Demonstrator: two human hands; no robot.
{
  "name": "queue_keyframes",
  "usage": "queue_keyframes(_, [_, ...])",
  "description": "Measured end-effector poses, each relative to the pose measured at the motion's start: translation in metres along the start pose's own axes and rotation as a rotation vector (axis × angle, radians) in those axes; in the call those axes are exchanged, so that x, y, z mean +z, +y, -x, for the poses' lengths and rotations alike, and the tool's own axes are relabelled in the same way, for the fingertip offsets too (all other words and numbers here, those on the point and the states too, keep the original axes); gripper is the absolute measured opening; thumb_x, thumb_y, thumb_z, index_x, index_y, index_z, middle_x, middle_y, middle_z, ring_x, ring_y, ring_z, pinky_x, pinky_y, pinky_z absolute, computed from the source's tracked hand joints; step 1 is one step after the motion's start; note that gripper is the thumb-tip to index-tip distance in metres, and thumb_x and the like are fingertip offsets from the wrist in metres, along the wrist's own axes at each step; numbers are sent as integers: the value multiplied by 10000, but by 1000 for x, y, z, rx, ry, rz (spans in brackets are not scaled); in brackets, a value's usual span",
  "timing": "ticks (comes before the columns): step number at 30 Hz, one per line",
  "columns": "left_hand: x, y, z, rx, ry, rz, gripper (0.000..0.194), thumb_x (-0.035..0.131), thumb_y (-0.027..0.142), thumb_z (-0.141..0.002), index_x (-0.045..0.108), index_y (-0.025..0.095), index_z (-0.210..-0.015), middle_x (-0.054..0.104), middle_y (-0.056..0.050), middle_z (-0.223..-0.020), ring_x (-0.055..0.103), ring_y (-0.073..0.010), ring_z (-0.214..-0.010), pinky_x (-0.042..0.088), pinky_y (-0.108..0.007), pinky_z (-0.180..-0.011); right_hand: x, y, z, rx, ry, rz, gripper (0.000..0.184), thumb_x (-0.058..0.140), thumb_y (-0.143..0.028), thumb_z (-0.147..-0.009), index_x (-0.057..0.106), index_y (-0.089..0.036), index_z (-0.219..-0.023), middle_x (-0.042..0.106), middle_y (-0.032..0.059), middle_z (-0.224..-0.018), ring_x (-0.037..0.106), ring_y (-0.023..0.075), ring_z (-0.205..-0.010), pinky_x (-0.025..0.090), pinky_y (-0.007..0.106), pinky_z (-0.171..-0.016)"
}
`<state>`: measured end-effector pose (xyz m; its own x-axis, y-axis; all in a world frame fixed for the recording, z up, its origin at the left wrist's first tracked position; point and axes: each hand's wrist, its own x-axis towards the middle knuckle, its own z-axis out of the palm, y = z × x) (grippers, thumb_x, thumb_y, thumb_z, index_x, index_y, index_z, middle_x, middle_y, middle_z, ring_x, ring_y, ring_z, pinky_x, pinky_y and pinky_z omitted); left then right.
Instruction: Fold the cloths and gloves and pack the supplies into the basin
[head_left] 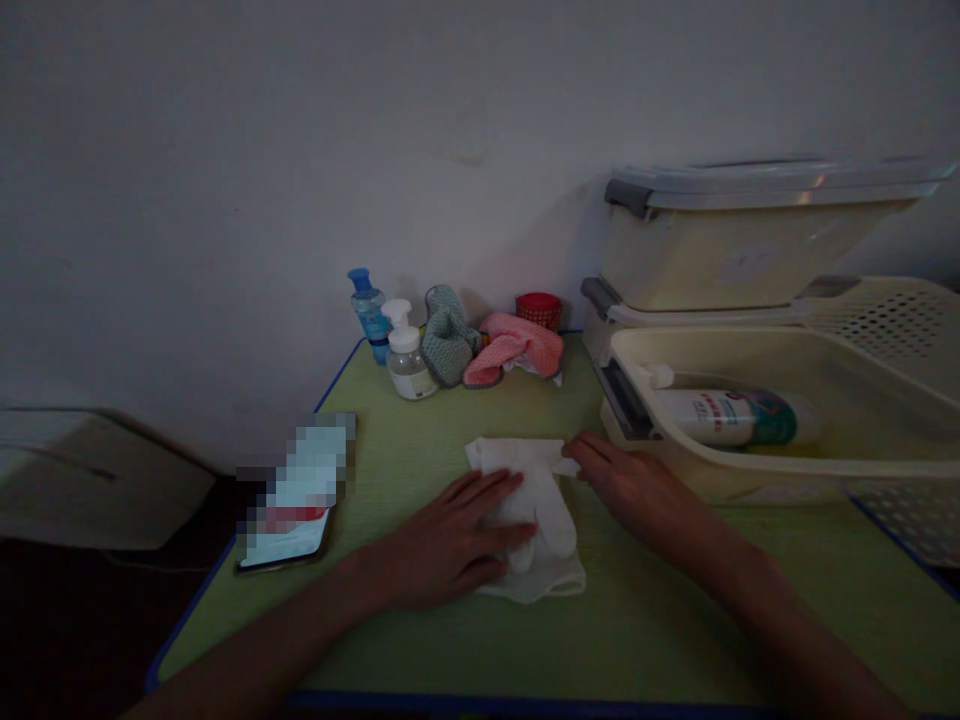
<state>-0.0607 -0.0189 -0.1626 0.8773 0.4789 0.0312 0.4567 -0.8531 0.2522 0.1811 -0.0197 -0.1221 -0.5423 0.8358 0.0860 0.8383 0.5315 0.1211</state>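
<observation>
While the left hand (472, 535) lies spread on a folded white cloth (553, 510), the right hand (619, 482) pinches the cloth's far right corner, near the middle of the green table (405, 655), back from its near edge. Firm, even left-hand pressure should keep the layers from slipping. Toward the table's right edge, an open cream bin (720, 488) holds a white-and-teal bottle (724, 417) on its side; the lidded box (690, 260) behind shows no clear contents.
</observation>
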Motion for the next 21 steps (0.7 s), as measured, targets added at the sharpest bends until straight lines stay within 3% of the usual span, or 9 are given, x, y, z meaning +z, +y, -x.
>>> queue_keyframes(6, [0, -1, 1, 17, 12, 2, 438, 439, 348, -883, 391, 291, -1314, 149, -125, -1482, 139, -266, -1360, 199, -481, -1075, 2, -2, -4, 1, 64, -57, 278, 446, -14, -783, 537, -146, -1010, 610, 81, -975, 633, 171, -741, 482, 252, -575])
queue_keyframes(11, [1, -4, 3, 19, 67, 28, 455, 454, 326, -879, 375, 269, -1323, 168, -105, -1482, 121, -253, -1365, 177, -504, -1079, 1, -4, -2, -38, 7, -36, 293, 445, -16, -782, 558, -160, -1012, 634, 77, -975, 639, 191, -769, 493, 278, -601])
queue_keyframes(15, [1, -6, 3, 50, 125, 81, 417, 439, 286, -886, 412, 215, -1296, 253, -99, -1456, 167, -224, -1356, 174, -488, -1089, -2, -3, 0, -72, -45, -81, 260, 459, -34, -778, 588, -166, -961, 645, 71, -947, 635, 195, -803, 491, 295, -658])
queue_keyframes(21, [-13, 3, -9, -18, 177, 164, 361, 349, 280, -919, 488, 155, -1229, 393, -106, -1377, 298, -191, -1296, 291, -398, -1062, -2, -2, 2, -136, -40, -121, 293, 430, -15, -771, 607, -164, -950, 643, 74, -911, 620, 169, -825, 468, 268, -686])
